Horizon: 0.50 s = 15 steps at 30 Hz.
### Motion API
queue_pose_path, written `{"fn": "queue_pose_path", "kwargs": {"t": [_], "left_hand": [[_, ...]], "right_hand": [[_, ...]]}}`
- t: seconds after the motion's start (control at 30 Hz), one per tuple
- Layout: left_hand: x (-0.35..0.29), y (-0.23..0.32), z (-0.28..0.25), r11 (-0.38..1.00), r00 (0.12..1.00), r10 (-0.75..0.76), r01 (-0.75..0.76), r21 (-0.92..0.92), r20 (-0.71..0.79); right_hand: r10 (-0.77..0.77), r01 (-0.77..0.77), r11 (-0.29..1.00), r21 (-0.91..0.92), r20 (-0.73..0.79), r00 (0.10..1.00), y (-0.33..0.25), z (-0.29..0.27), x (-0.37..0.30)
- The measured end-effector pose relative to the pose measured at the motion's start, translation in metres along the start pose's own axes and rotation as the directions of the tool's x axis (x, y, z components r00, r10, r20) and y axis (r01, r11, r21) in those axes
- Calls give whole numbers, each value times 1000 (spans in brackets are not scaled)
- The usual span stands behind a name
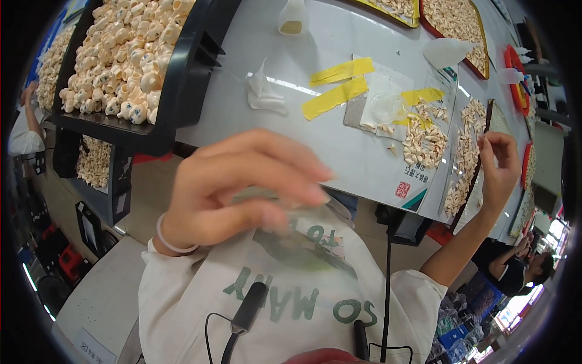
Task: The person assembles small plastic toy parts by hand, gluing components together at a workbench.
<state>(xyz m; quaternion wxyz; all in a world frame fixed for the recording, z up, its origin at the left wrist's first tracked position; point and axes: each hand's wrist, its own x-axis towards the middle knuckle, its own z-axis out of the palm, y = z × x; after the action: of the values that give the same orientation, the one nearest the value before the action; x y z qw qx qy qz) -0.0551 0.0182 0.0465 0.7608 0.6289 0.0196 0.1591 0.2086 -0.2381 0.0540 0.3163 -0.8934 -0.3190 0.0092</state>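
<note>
My left hand (236, 188) is raised in front of my chest, close to the camera. Its fingers are curved and blurred by motion, with a gap between thumb and fingertips and nothing seen in it. Far to the right, my right hand (502, 161) is closed in a pinch above a long tray of small cream pieces (468, 136); whatever its fingertips hold is too small to make out. Between the hands lies a loose pile of small pale pointed pieces (424, 145). Beside it is a white pad with a clear glue-like patch (388, 109), held by yellow tape (336, 97).
A black crate (176, 91) full of cream doll-like heads (124, 57) stands at the left. Crumpled white tissue (265, 91) and two squeeze bottles, one upright (294, 17) and one lying (447, 52), are on the table. Trays of pieces (454, 27) line the far right. Other people sit nearby.
</note>
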Motion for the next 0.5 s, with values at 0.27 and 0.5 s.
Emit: {"fn": "queue_pose_path", "kwargs": {"t": [0.27,0.5], "left_hand": [[12,-58,14,847,1000,-12,3,-531,-13],[24,-61,27,923,984,-165,129,-362,-72]], "right_hand": [[142,-94,918,387,-99,985,-19,12,-48],[170,-32,742,670,-142,975,-14,36,-73]]}}
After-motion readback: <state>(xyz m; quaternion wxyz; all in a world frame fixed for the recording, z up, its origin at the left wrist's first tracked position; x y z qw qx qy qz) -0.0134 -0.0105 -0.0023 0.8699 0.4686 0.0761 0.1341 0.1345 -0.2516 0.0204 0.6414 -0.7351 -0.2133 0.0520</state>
